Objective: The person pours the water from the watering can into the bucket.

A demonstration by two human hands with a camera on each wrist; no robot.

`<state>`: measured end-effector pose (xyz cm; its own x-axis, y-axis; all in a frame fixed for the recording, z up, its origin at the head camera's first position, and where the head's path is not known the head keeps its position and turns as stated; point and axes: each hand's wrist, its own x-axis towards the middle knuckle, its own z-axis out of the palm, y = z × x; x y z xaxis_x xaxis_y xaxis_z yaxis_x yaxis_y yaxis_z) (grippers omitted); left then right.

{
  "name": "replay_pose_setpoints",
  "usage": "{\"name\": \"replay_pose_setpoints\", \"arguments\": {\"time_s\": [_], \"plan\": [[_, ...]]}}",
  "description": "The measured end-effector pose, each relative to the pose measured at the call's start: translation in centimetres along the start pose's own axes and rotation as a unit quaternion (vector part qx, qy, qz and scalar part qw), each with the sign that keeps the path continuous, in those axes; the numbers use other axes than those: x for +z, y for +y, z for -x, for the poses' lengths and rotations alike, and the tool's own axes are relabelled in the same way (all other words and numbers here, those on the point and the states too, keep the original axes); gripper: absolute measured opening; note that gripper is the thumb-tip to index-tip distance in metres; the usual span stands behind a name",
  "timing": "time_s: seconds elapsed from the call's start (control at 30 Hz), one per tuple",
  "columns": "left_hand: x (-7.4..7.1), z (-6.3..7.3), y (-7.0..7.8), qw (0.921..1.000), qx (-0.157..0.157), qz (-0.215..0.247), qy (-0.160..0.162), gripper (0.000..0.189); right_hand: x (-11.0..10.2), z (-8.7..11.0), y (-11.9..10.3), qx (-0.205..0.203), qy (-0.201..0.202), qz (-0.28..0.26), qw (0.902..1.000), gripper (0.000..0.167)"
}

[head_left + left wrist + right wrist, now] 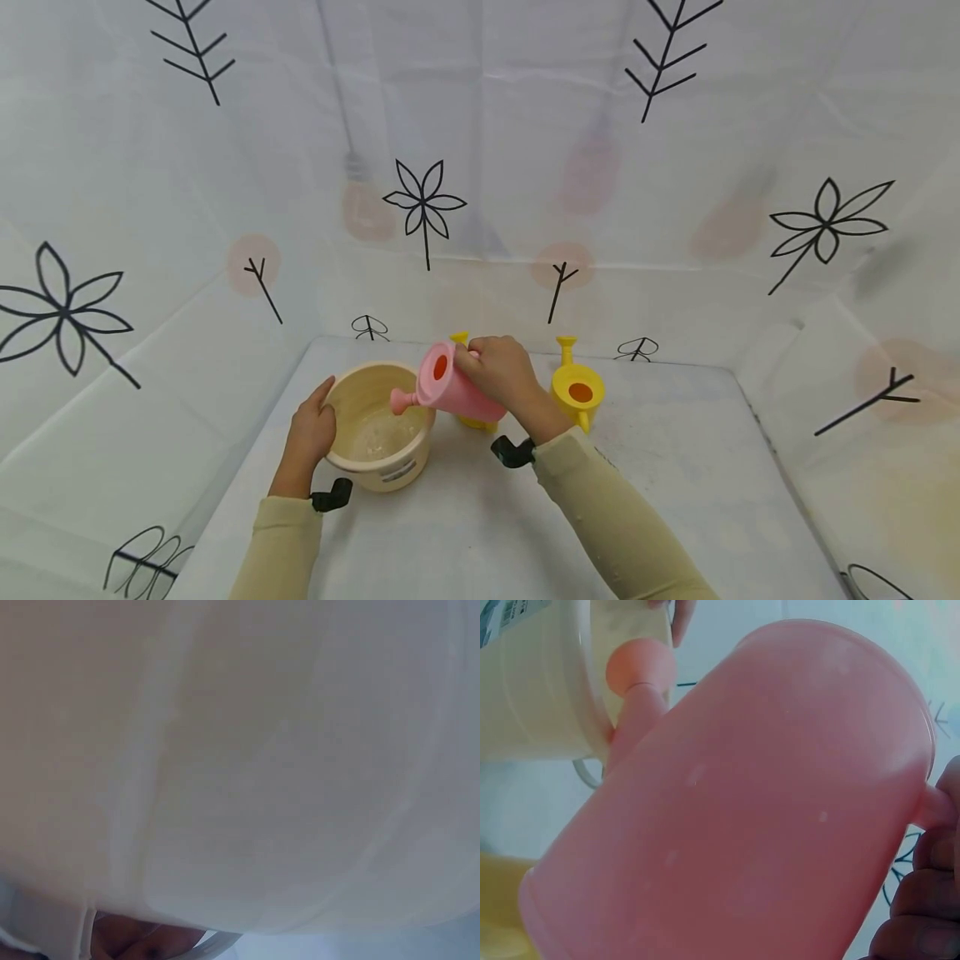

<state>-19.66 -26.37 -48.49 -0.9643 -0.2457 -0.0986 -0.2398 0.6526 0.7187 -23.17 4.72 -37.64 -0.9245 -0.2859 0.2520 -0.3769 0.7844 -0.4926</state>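
Note:
A cream plastic bucket [352, 462] stands at the left of the white table, with a little clear liquid visible at its bottom. My left hand [311, 427] grips its left rim. A pink watering can [457, 392] is tilted, its round spout head over the bucket's opening. Curled fingers of my right hand [501, 368] hold the can by its handle; in the right wrist view the pink can [750, 795] hides most of the scene. The bucket wall [262, 765] fills the left wrist view, blurred, so the left fingers do not show there.
A yellow watering can [577, 385] stands upright right of my right hand. Another yellow watering can [477, 423] is mostly hidden behind the pink one. White cloth walls [495, 292] printed with black plant drawings enclose the table [465, 542].

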Motion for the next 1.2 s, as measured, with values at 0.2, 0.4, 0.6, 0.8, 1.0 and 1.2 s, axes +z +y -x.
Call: {"name": "replay_pose_setpoints", "arguments": {"time_s": [0.2, 0.4, 0.6, 0.8, 1.0, 1.2], "plan": [[-0.01, 0.05, 0.09, 1.0000, 0.001, -0.002, 0.001, 0.058, -0.09, -0.06, -0.14, 0.003, -0.009, 0.000, 1.0000, 0.042], [-0.07, 0.20, 0.19, 1.0000, 0.002, -0.003, 0.001, 0.059, -0.14, -0.14, -0.28, 0.009, -0.020, -0.001, 0.9998, 0.041], [-0.07, 0.24, 0.09, 1.0000, 0.002, -0.003, 0.002, 0.059, -0.24, -0.19, -0.40, 0.005, -0.022, 0.011, 0.9997, 0.040], [-0.06, 0.21, 0.10, 1.0000, 0.002, -0.004, 0.002, 0.058, -0.44, -0.20, -0.62, 0.013, -0.031, 0.014, 0.9993, 0.040], [0.00, 0.18, 0.01, 1.0000, 0.003, -0.002, 0.002, 0.058, -0.43, -0.23, -0.68, 0.009, -0.034, 0.023, 0.9991, 0.040], [0.04, 0.23, 0.05, 1.0000, 0.000, 0.000, 0.001, 0.058, -0.45, -0.25, -0.65, 0.001, -0.028, 0.035, 0.9990, 0.041]]}}
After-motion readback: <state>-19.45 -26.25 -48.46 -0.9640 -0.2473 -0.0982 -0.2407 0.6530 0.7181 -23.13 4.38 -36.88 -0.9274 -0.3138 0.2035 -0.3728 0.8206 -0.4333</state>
